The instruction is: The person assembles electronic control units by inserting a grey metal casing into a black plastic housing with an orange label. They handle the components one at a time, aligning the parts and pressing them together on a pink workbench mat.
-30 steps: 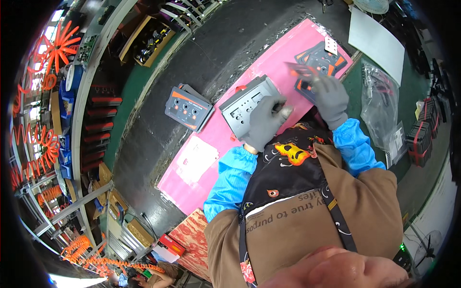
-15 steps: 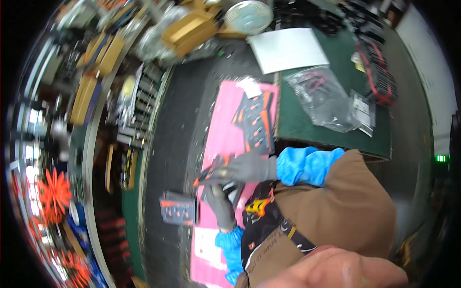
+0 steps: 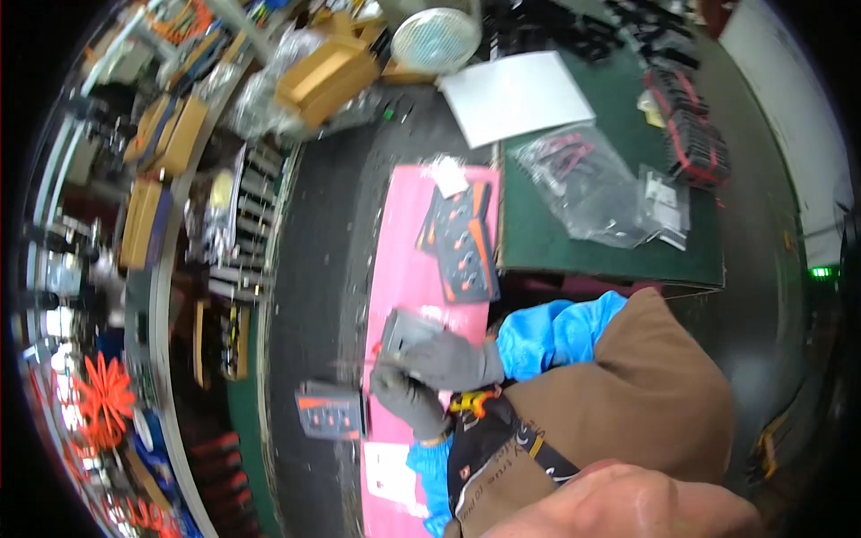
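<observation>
Both my hands wear grey gloves and blue sleeves and meet over a pink mat (image 3: pixel 386 269). Under my right hand (image 3: pixel 453 360) is a plain dark grey panel (image 3: pixel 411 327), its face turned away. The fingers of that hand curl over the panel's lower edge. My left hand (image 3: pixel 408 399) is closed right beside them; a thin blurred sliver pokes out by its fingertips, and what it grips is hidden. Several grey panels with orange edges (image 3: pixel 466 260) lie overlapped farther up the mat. Another stack of such panels (image 3: pixel 332 414) rests on the dark bench, against the mat's edge.
A green table (image 3: pixel 610 260) adjoins the mat, bearing a clear plastic bag (image 3: pixel 583 193) and a white sheet (image 3: pixel 516 94). Beyond the dark bench (image 3: pixel 314 233) run shelves with cardboard boxes (image 3: pixel 327 81). A round fan (image 3: pixel 437 40) stands at the top. White paper (image 3: pixel 390 472) lies on the mat.
The panel in my hands has gone from tilted up, with orange showing, to a plain grey side facing up near the mat. My hands have shifted slightly downward in the picture.
</observation>
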A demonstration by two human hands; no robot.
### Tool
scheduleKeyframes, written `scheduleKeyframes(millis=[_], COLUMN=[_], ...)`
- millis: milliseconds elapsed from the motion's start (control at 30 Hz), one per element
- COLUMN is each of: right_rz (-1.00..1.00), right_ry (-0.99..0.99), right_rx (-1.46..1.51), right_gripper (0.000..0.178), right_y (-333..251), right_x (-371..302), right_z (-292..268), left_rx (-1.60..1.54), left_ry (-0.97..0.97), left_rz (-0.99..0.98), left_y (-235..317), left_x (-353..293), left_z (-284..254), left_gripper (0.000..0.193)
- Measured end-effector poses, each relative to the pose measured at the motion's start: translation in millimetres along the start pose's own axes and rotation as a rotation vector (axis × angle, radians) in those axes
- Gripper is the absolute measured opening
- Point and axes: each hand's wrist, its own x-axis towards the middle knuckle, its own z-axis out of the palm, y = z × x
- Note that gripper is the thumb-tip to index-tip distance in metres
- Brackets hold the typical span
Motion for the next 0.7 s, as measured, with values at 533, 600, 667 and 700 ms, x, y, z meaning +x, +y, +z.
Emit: scheduleKeyframes(millis=[533, 600, 667, 700], right_rz=[0.093, 0.111, 0.12, 0.097], right_ry=[-0.307, -0.326, -0.321, -0.319], right_rx=[0.223, 0.198, 0.21, 0.217], right_gripper=[0.057, 0.057, 0.054, 0.059], right_y=[-6, -2, -6, -7], right_x=[1, -5, -1, 2], right_z=[7, 8, 4, 3], left_rx=[-0.416, -0.432, -0.386, -0.397], left_ry=[0.146, 0.092, 0.142, 0.16], left_rz=[-0.37, -0.358, -0.332, -0.323], left_y=[6, -9, -11, -15], left_x=[-26, -29, -29, -30], left_z=[-10, -14, -12, -12], left_gripper=[0.048, 0.043, 0.039, 0.038])
